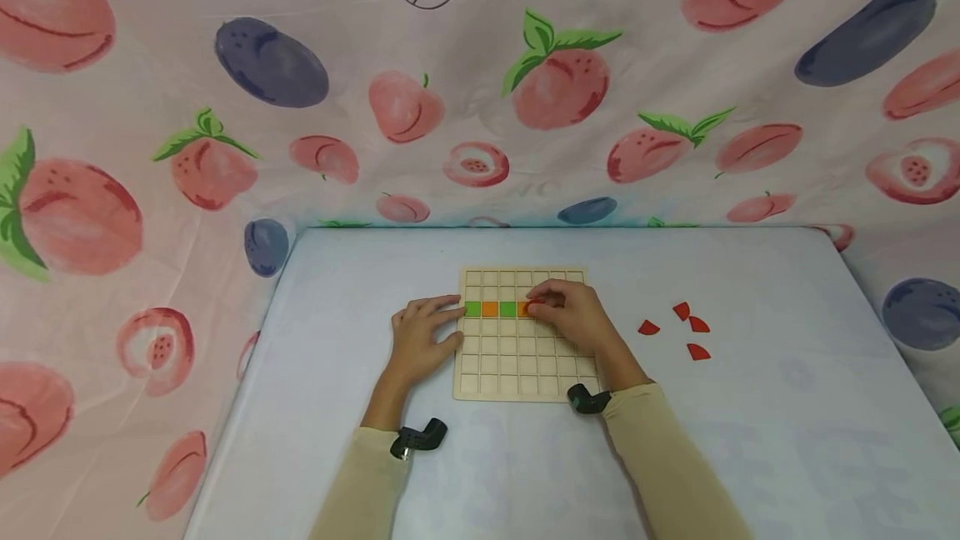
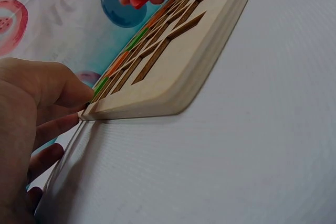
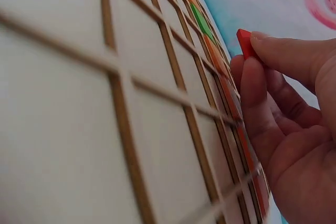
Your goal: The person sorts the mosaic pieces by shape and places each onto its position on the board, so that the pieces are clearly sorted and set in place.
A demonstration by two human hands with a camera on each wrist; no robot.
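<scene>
A square wooden grid board (image 1: 487, 365) lies on the white table. One row of it carries green squares (image 1: 472, 309) and orange squares (image 1: 490, 309) by turns, starting from the left edge. My right hand (image 1: 573, 313) is over that row and pinches a small red piece (image 3: 244, 43) between thumb and fingertips. In the head view the red piece overlaps the last orange square; the left wrist view has it above the board. My left hand (image 1: 420, 340) rests at the board's left edge, fingers extended and fingertips touching the rim beside the first green square.
Several red fan-shaped pieces lie loose right of the board, one of them a red wedge (image 1: 698, 352) nearest me. A dark wrist camera (image 1: 588, 399) overlaps the board's lower right corner. A fruit-print cloth (image 1: 465, 107) hangs behind the table (image 1: 750, 440).
</scene>
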